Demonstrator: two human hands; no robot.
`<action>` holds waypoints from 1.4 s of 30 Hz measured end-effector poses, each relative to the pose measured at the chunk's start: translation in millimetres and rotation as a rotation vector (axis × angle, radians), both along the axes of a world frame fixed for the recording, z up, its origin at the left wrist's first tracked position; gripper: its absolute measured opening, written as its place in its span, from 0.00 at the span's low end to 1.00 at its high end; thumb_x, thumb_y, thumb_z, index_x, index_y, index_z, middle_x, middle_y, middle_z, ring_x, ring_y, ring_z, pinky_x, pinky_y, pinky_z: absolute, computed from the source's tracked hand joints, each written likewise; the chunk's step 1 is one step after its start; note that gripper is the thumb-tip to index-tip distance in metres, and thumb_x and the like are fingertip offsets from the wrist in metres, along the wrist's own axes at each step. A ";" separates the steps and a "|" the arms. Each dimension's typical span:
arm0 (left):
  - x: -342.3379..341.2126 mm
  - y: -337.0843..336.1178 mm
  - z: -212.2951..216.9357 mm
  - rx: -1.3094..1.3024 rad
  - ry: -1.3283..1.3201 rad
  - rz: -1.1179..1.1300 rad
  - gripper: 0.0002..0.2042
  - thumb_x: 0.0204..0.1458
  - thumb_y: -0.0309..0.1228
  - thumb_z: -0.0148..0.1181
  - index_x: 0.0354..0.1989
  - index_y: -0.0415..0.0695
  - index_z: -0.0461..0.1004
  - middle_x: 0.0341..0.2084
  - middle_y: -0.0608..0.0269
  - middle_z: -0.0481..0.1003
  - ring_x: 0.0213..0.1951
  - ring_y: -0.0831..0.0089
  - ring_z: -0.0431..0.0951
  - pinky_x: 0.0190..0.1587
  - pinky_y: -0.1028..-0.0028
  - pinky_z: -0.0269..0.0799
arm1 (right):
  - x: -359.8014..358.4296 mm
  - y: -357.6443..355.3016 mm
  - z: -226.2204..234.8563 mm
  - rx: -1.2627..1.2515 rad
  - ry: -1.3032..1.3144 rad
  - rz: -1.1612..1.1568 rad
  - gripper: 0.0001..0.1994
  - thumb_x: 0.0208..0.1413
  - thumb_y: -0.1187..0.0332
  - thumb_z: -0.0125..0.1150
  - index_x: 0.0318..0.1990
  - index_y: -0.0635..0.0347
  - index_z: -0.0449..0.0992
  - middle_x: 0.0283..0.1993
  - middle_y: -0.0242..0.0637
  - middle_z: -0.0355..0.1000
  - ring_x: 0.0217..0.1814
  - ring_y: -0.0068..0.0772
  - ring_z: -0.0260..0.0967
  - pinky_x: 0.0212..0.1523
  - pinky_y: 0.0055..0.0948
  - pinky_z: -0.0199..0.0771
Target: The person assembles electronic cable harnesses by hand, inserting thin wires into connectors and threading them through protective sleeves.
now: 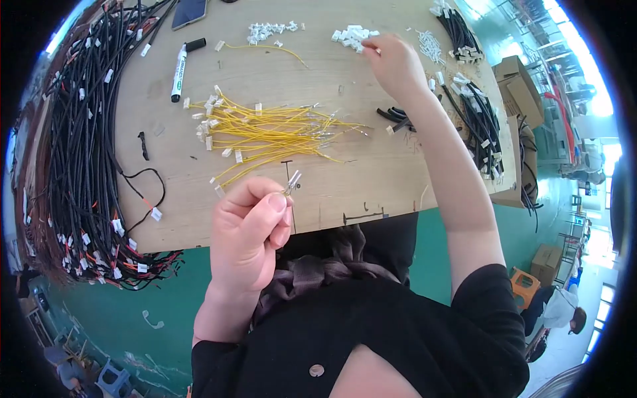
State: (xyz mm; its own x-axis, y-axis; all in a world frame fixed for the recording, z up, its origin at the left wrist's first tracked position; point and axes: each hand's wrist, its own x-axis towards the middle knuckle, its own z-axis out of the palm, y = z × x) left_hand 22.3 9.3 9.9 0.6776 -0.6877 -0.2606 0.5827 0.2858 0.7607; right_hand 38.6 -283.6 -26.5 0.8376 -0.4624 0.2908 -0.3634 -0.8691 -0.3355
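My left hand [249, 229] is raised in front of the table's near edge. Its thumb and forefinger pinch wire ends with shiny metal terminals [294, 180], which point up and away; the rest of the wire is hidden in the hand. At the far side of the table, my right hand [396, 66] has its thumb and forefinger closed at the right edge of a heap of white plastic connectors [352, 34], gripping one at the fingertips. Between the hands lies a bundle of yellow wires [265, 129] with white connectors on their left ends and metal terminals on their right ends.
Thick black cable bundles [86, 146] cover the left side; shorter black cables [481, 126] lie at the right. A marker [180, 73], a phone [190, 13], small white parts [269, 31] and a single yellow wire [272, 48] lie at the back. Cardboard boxes [521, 93] stand beyond the right edge.
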 end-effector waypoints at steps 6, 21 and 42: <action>5.1 -4.5 -1.7 0.017 0.039 -0.007 0.02 0.44 0.25 0.48 0.24 0.40 0.65 0.16 0.66 0.64 0.14 0.84 0.57 0.15 0.85 0.52 | 29.7 -15.5 -16.7 -0.303 0.086 0.221 0.09 0.46 0.68 0.49 0.36 0.57 0.72 0.35 0.39 0.64 0.42 0.38 0.61 0.43 0.30 0.61; -1.6 -11.7 12.1 0.038 -0.112 -0.001 0.01 0.45 0.21 0.49 0.25 0.37 0.67 0.17 0.69 0.66 0.17 0.88 0.60 0.19 0.87 0.54 | -43.7 73.7 52.3 1.252 -0.278 0.319 0.10 0.51 0.67 0.48 0.37 0.64 0.68 0.30 0.38 0.66 0.25 0.23 0.64 0.25 0.19 0.65; -31.4 -13.8 24.1 0.080 -0.367 -0.073 0.01 0.43 0.17 0.50 0.24 0.36 0.67 0.18 0.71 0.65 0.20 0.89 0.60 0.21 0.88 0.54 | -129.6 115.7 76.3 1.107 -0.217 0.468 0.11 0.44 0.79 0.50 0.37 0.67 0.71 0.28 0.33 0.65 0.26 0.16 0.63 0.24 0.12 0.63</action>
